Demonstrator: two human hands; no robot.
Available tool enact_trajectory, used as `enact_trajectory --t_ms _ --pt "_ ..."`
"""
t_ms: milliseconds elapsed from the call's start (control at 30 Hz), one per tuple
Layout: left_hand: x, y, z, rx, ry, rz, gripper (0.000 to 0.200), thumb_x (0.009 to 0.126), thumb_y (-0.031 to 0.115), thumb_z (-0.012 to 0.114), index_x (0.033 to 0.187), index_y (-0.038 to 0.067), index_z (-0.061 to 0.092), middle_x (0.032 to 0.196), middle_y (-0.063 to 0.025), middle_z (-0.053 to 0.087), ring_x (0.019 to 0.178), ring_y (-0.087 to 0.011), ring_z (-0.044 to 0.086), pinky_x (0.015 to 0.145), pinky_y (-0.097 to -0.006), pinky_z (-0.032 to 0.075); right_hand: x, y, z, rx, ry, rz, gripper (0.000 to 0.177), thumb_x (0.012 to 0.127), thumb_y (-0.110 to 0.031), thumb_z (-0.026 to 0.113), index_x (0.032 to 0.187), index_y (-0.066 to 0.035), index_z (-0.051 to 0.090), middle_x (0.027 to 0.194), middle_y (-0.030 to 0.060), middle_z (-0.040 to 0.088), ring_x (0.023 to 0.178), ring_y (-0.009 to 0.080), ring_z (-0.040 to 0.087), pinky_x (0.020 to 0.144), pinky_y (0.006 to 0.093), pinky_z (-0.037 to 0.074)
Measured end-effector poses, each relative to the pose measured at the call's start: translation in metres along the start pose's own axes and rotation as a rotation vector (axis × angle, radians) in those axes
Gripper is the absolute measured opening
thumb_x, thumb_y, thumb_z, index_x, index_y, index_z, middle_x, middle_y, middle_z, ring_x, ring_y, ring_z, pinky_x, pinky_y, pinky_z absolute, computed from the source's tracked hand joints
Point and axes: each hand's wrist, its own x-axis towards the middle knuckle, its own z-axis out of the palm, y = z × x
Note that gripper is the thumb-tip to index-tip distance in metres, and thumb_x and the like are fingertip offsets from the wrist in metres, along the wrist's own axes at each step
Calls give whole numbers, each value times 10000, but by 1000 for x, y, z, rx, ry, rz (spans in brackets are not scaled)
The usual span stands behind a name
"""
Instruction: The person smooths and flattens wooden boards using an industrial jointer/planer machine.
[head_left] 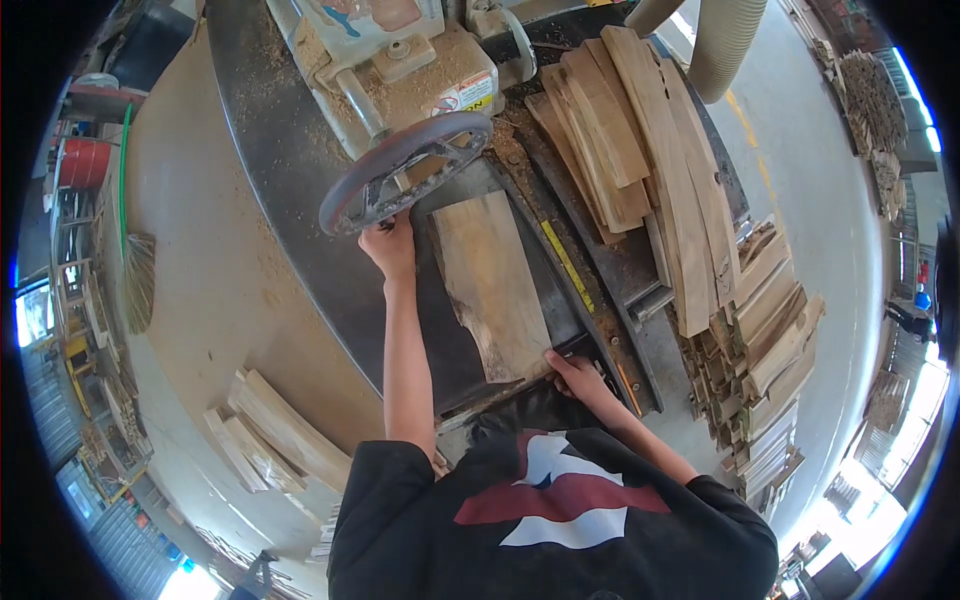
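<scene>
My left hand (388,245) is closed at the lower rim of a dark handwheel (405,172) on the machine, and the wheel partly hides its fingertips. Beside it, a rough-edged wooden board (490,280) lies flat on the dark machine table (400,318). My right hand (578,378) is at the board's near right corner, its thumb against the edge. The other fingers curl low by the table's front edge and are partly hidden.
Long wooden planks (665,170) are piled right of the metal rail with a yellow measuring tape (567,265). More stacked boards (765,330) stand beyond. A grey hose (728,45) hangs at the top. Loose boards (285,425) and a broom (138,280) are at left.
</scene>
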Motion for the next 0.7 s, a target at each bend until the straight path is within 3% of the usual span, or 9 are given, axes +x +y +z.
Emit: enact_trajectory --t_ms 100,200,333,400,467,533,600,633,700 --pt "10 -2 14 104 173 217 247 822 185 838 995 21 774 928 -137 777 767 -244 732 681 -357 530 -1 -1 2 -10 35 -15 707 946 -657 606 751 17 693 566 44 565 500 136 541 492 284 411" --pt "15 22 16 194 328 279 293 794 229 869 874 0 706 768 -163 735 716 -306 740 648 -394 549 -3 -5 1 -41 10 5 710 959 -657 588 741 11 691 555 39 562 509 142 551 500 281 414" --pt "-3 17 -4 -56 184 50 327 834 240 858 788 -8 649 666 -127 682 616 -246 678 607 -324 512 -6 1 10 24 24 -42 675 978 -631 580 721 -15 674 579 27 574 508 125 533 499 271 398" --pt "-43 17 -33 -209 -119 -182 205 860 200 836 945 41 739 793 -45 718 720 -146 661 676 -285 518 -1 -3 11 81 65 -126 655 985 -622 577 712 -32 664 579 20 569 503 115 519 495 265 386" --pt "-93 14 -56 -152 -153 -37 188 877 170 825 902 28 704 839 -76 715 694 -151 645 650 -268 508 2 -4 13 246 135 -135 591 997 -584 588 705 -72 637 584 -3 558 502 85 489 485 252 356" --pt "-137 29 -86 -41 -238 58 212 859 179 836 921 12 721 1017 -137 723 824 -199 678 731 -303 534 6 -5 16 277 101 -208 518 1002 -540 609 740 -94 633 616 -17 565 516 66 485 480 240 337" --pt "-176 27 -102 118 -360 256 503 798 304 881 1156 -3 707 1306 -205 648 1147 -307 634 978 -405 487 4 -10 17 289 115 -218 464 1015 -494 613 797 -85 646 656 -20 590 533 59 496 483 229 341" --pt "-192 37 -104 111 -355 259 503 798 304 881 1156 -3 707 1306 -205 648 1147 -307 634 978 -405 487 2 -12 15 278 72 -191 437 1036 -461 590 843 -73 655 666 -12 600 515 66 488 475 227 341" --pt "-216 56 -104 263 -497 317 927 714 461 904 1425 -16 550 1502 -226 515 1442 -391 406 1170 -504 287 3 -13 19 282 69 -187 437 1044 -452 576 857 -66 659 656 -12 593 501 69 482 463 230 336"
